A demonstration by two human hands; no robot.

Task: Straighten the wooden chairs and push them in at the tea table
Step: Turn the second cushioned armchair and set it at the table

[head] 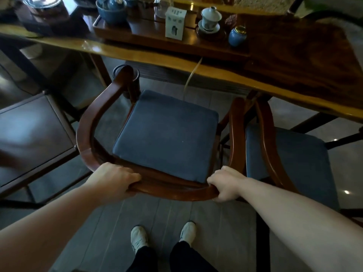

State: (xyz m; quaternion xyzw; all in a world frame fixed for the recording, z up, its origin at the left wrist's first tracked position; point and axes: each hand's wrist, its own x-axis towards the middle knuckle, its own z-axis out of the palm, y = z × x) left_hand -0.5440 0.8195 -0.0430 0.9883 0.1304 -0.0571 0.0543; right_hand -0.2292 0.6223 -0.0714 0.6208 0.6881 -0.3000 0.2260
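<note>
The wooden chair [157, 134] stands at the near edge of the tea table [294, 61], only its front tucked beneath the top and its seat slightly askew to the table edge. The curved back rail [172, 188] is solid, polished hardwood: judged rigid, fairly heavy and somewhat slick, so a wrap-around hold at the rail's two rear corners suits it best. The left hand [112, 180] is closed over the rail's left bend; the right hand [225, 183] is clenched around its right bend. The blue seat cushion [167, 134] appears loose and soft, not a place to grip. Immediately right of the chair, a second armchair [271, 138] stands with its arm almost touching, leaving little room to swing. Left of the chair sits a dark flat-seated stool [33, 132]. Beyond it a thin cord [191, 77] hangs from the table edge. On the table above are a lidded cup [210, 18], a blue jar [237, 36] and a small box [175, 23], fragile if the table is jolted.
</note>
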